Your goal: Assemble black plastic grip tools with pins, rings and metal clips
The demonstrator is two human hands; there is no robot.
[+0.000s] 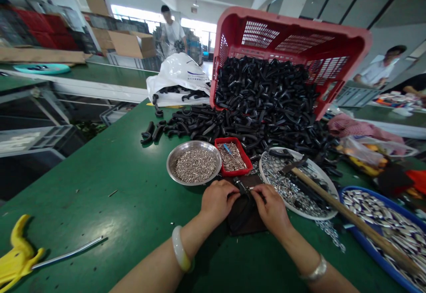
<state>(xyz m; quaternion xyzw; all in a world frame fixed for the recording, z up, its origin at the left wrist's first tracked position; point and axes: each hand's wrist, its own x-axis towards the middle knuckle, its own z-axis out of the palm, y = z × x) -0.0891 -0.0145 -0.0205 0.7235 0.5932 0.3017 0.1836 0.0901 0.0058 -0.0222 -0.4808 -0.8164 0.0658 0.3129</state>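
In the head view, my left hand is closed, thumb and fingers pinching a black plastic part like the curved black handles in the pile. My right hand is closed too, its fingertips together at the part's right side on a small metal piece that looks like a spring. Both hands are over a dark brown pad. Just beyond them stand a steel bowl of small metal pieces and a red tray of metal pins. The fingers partly hide the held parts.
A red crate lies tipped, spilling black handles. At right, a hammer with a wooden handle lies across a white tray and a blue tray. A yellow tool lies left. Two people work farther back.
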